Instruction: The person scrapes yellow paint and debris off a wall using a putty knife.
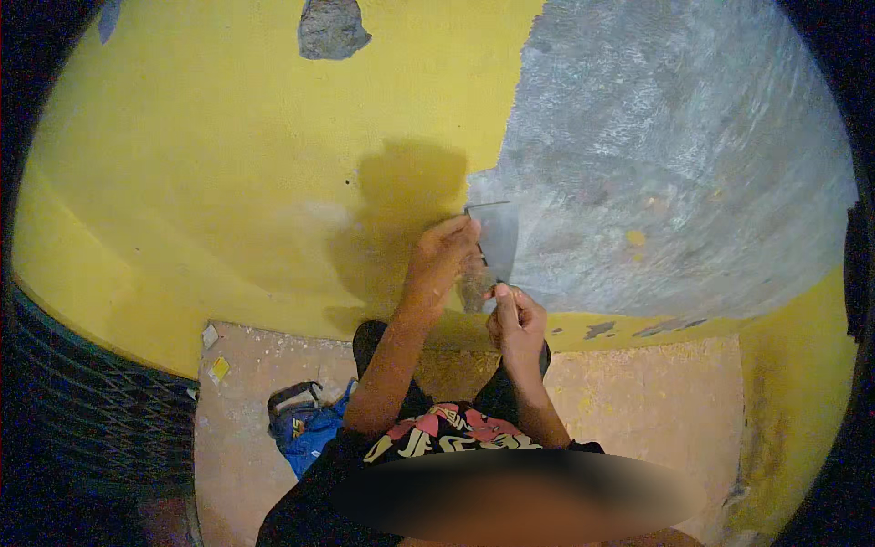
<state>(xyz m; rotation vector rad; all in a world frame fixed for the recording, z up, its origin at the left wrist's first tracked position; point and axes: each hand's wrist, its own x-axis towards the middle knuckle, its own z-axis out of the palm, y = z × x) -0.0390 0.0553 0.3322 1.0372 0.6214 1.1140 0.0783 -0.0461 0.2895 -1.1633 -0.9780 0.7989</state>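
Both of my hands are raised in front of a painted wall. A thin grey sheet (497,236) with dark edges is between them; its exact material is unclear. My left hand (444,249) pinches its upper left edge near the corner. Lower and to the right, my right hand (516,316) pinches its bottom corner, fingers curled. Behind the sheet, yellow paint (260,137) meets a broad grey bare area (636,137) along a ragged edge. A small grey patch (474,294) shows between my hands, partly covered by the left one.
Higher on the wall is another bare grey patch (333,29). A blue bag (311,424) with a dark handle lies on the pale floor (642,403) to my left. Dark latticed metalwork (109,396) stands at the far left. Paint flecks and small scraps (219,369) dot the floor.
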